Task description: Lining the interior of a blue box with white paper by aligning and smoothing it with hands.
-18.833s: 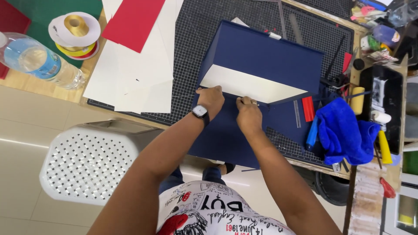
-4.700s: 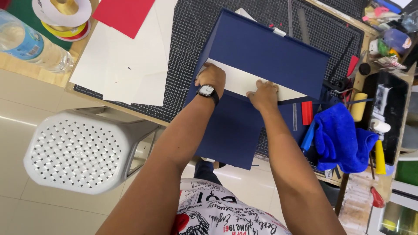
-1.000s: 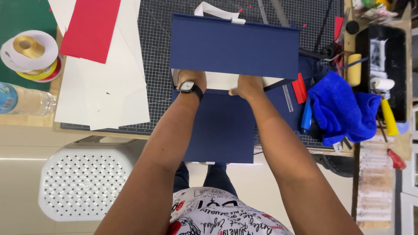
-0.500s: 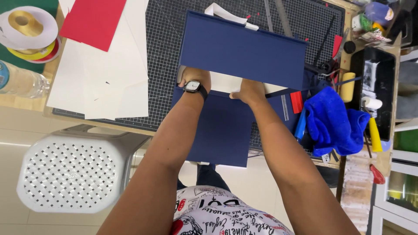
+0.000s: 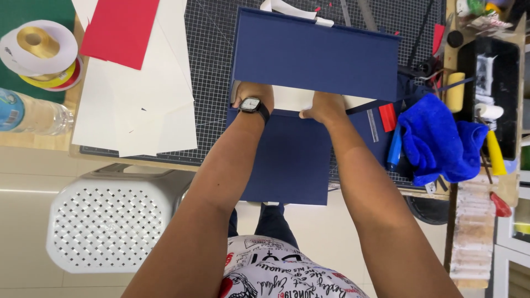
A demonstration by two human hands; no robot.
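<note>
Flanking blue box [image 5: 309,55] — papers [image 5: 138,105], cloth [image 5: 436,140]

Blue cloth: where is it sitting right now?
In the head view, the blue cloth lies bunched at the right edge of the cutting mat, right of the navy box and beyond the right hand.

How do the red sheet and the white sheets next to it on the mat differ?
The red sheet is one smaller piece lying on top; the white sheets are a larger overlapping stack underneath. The red one runs off the top of the view; the white ones reach nearly to the edge of the cutting mat. Both lie flat, untouched.
</note>
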